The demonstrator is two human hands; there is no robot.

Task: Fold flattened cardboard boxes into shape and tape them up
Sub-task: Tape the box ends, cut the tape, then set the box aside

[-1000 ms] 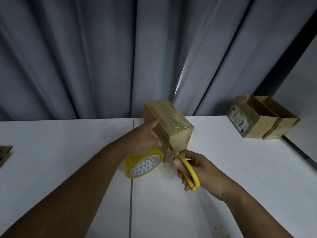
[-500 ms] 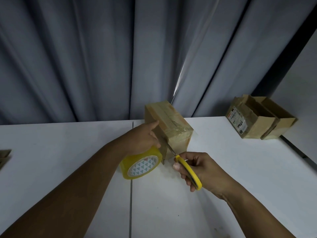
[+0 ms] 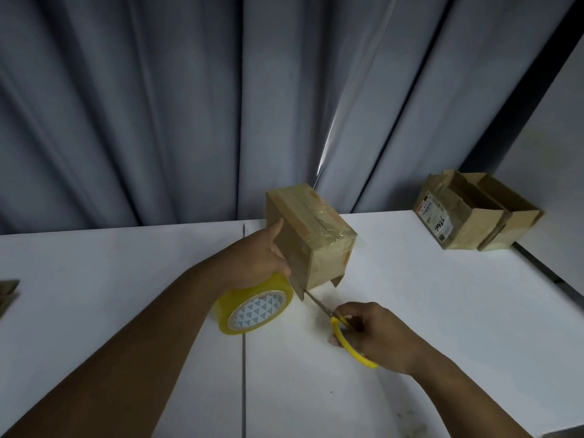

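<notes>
While the left hand (image 3: 256,260) curls over a yellow tape roll (image 3: 252,311) and sets its thumb against the side of a cardboard box (image 3: 316,235), the right hand (image 3: 379,336) grips yellow-handled scissors (image 3: 340,338), blades reaching the tape strip at the box's near lower corner. Glossy with tape across its top, the box stands mid-table on the white table (image 3: 442,311), before a grey curtain (image 3: 158,105). Two open boxes (image 3: 474,216) sit at the far right; flat cardboard (image 3: 8,292) shows at the left edge.
</notes>
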